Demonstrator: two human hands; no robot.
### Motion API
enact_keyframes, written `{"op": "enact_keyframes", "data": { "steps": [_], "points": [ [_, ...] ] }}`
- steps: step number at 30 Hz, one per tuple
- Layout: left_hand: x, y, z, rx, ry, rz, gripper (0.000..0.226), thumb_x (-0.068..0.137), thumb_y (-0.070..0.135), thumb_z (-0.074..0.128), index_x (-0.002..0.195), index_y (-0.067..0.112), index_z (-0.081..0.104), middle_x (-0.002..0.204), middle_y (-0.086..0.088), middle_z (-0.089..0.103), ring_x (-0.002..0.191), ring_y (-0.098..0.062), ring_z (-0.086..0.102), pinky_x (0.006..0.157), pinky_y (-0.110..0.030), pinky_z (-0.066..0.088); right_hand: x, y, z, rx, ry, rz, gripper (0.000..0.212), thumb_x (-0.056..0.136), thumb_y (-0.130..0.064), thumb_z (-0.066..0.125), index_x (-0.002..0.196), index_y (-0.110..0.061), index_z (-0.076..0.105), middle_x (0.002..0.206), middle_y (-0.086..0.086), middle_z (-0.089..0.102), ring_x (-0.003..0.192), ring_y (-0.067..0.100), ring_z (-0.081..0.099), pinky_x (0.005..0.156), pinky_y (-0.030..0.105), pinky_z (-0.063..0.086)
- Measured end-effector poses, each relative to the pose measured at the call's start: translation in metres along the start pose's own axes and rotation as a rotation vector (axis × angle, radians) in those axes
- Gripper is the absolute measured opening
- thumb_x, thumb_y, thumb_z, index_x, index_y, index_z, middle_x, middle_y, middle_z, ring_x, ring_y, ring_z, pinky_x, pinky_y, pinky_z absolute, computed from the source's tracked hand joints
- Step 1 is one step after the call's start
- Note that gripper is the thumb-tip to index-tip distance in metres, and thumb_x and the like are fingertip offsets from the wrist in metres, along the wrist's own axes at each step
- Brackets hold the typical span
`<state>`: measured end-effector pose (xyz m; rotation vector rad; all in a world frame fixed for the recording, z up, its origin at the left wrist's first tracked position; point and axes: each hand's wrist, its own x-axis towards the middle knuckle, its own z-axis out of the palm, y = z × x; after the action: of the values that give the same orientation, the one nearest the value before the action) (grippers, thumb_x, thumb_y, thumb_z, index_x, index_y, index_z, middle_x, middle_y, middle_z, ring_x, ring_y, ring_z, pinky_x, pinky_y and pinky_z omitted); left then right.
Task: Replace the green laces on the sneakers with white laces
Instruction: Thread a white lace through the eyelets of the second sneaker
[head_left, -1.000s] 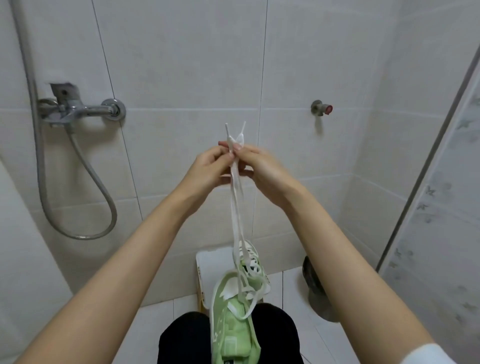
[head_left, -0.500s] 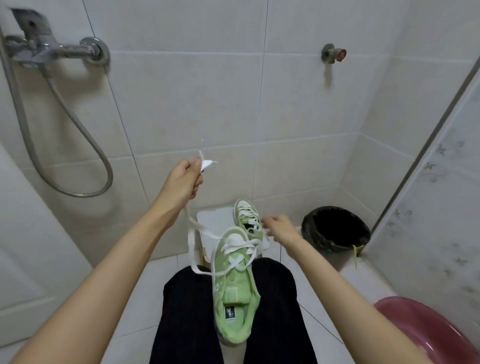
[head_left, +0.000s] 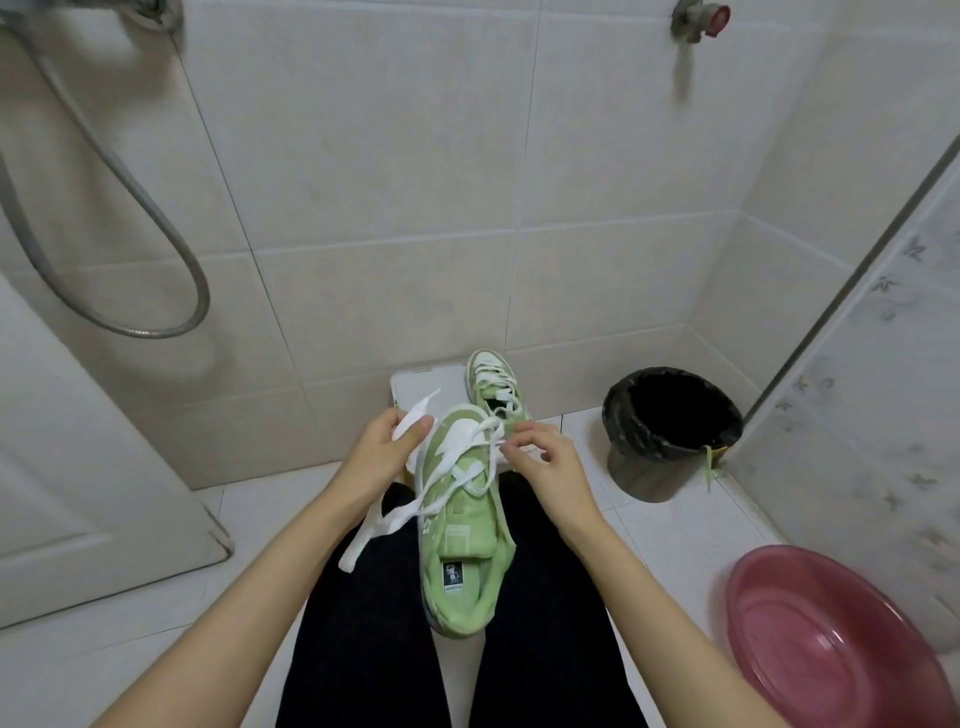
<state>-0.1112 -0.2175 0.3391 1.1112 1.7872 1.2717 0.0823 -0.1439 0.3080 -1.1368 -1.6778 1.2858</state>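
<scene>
A light green sneaker (head_left: 460, 540) lies between my knees, toe pointing away, with a white lace (head_left: 457, 457) crossing its upper eyelets. My left hand (head_left: 384, 452) pinches the two flat lace ends just left of the shoe's toe, and a loose loop of lace hangs down over my left thigh. My right hand (head_left: 540, 457) pinches the lace at the eyelets on the shoe's right side. A second green sneaker (head_left: 493, 382) with white laces stands on a white stool (head_left: 421, 384) beyond.
A black lined bin (head_left: 670, 426) stands on the floor to the right, with a green lace (head_left: 709, 465) hanging over its rim. A pink basin (head_left: 831, 649) sits at the lower right. A shower hose (head_left: 130, 228) hangs on the left wall. Tiled walls close in.
Both hands came down from chest height, where they held the lace ends taut. The left hand kept the ends and lowered them; the right hand moved to the eyelets.
</scene>
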Motion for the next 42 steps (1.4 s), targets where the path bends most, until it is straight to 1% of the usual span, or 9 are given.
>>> {"op": "enact_keyframes", "data": {
  "steps": [4, 9, 13, 18, 22, 28, 31, 34, 42],
  "points": [
    [-0.007, -0.012, 0.008, -0.015, -0.001, -0.047, 0.008, 0.088, 0.013, 0.064, 0.084, 0.016, 0.058, 0.065, 0.009, 0.058, 0.048, 0.007, 0.052, 0.045, -0.008, 0.038, -0.001, 0.010, 0.006, -0.085, -0.004, 0.174, 0.023, 0.087, -0.041, 0.064, 0.091, -0.020, 0.054, 0.090, -0.009, 0.059, 0.082, 0.004, 0.056, 0.065, 0.020, 0.039],
    [-0.009, -0.017, 0.017, -0.090, 0.091, -0.100, 0.011, 0.088, 0.007, 0.060, 0.083, 0.016, 0.057, 0.065, 0.006, 0.056, 0.049, 0.003, 0.051, 0.046, -0.011, 0.039, 0.018, 0.006, 0.024, -0.203, 0.025, 0.144, 0.016, 0.090, -0.027, 0.063, 0.092, -0.012, 0.066, 0.102, 0.003, 0.063, 0.111, 0.028, 0.052, 0.099, 0.041, 0.041],
    [-0.011, -0.017, 0.013, -0.151, 0.109, -0.073, 0.017, 0.096, 0.018, 0.053, 0.080, 0.013, 0.056, 0.046, 0.017, 0.053, 0.039, 0.003, 0.047, 0.040, -0.009, 0.035, -0.005, -0.009, 0.018, -0.062, 0.053, -0.161, 0.010, 0.090, -0.022, 0.064, 0.084, -0.030, 0.064, 0.099, -0.015, 0.056, 0.110, 0.013, 0.048, 0.091, 0.014, 0.036],
    [-0.009, -0.014, 0.009, -0.311, 0.094, -0.123, 0.031, 0.102, 0.030, 0.040, 0.081, 0.011, 0.053, 0.053, 0.008, 0.030, 0.042, -0.005, 0.028, 0.041, -0.015, 0.027, -0.064, 0.003, 0.001, -0.116, -0.373, -0.175, 0.012, 0.087, -0.022, 0.065, 0.089, -0.033, 0.070, 0.094, -0.011, 0.065, 0.095, 0.009, 0.058, 0.090, 0.025, 0.044],
    [-0.009, 0.003, 0.002, -0.322, 0.058, -0.085, 0.033, 0.103, 0.031, 0.034, 0.079, 0.014, 0.048, 0.052, 0.009, 0.028, 0.043, -0.004, 0.024, 0.042, -0.017, 0.022, -0.068, 0.008, -0.004, -0.272, -0.619, -0.056, 0.032, 0.084, -0.005, 0.050, 0.099, -0.020, 0.074, 0.096, -0.012, 0.071, 0.098, -0.001, 0.061, 0.090, 0.014, 0.045],
    [-0.007, 0.037, -0.002, -0.327, -0.010, 0.010, 0.034, 0.104, 0.031, 0.033, 0.077, 0.015, 0.046, 0.047, 0.014, 0.030, 0.042, -0.003, 0.024, 0.041, -0.016, 0.022, -0.027, 0.003, 0.017, -0.264, -0.055, -0.007, 0.034, 0.085, -0.001, 0.047, 0.102, -0.023, 0.068, 0.098, -0.008, 0.063, 0.084, 0.007, 0.056, 0.071, 0.020, 0.040],
    [0.010, 0.081, -0.011, -0.360, -0.011, 0.106, 0.034, 0.104, 0.031, 0.031, 0.076, 0.015, 0.044, 0.045, 0.014, 0.030, 0.040, -0.002, 0.023, 0.040, -0.014, 0.021, -0.004, 0.008, 0.028, -0.610, -0.195, -0.092, 0.041, 0.089, -0.013, 0.054, 0.128, -0.027, 0.055, 0.113, -0.004, 0.043, 0.098, 0.013, 0.047, 0.075, 0.027, 0.042],
    [0.029, 0.136, -0.026, -0.385, 0.001, 0.246, 0.035, 0.104, 0.030, 0.031, 0.075, 0.016, 0.043, 0.045, 0.015, 0.030, 0.040, -0.003, 0.023, 0.039, -0.015, 0.021, 0.011, 0.005, 0.032, -0.760, -0.227, -0.120, 0.029, 0.091, -0.025, 0.057, 0.120, -0.024, 0.059, 0.108, -0.002, 0.041, 0.102, 0.017, 0.045, 0.074, 0.029, 0.041],
    [0.031, 0.223, -0.049, -0.500, 0.022, 0.421, 0.035, 0.105, 0.031, 0.028, 0.076, 0.017, 0.041, 0.047, 0.011, 0.030, 0.041, -0.005, 0.024, 0.044, -0.017, 0.025, 0.009, -0.006, 0.013, -0.152, -0.217, -0.023, 0.021, 0.094, -0.013, 0.058, 0.074, -0.019, 0.060, 0.080, 0.001, 0.066, 0.072, 0.008, 0.054, 0.069, 0.022, 0.041]
  ]
}}
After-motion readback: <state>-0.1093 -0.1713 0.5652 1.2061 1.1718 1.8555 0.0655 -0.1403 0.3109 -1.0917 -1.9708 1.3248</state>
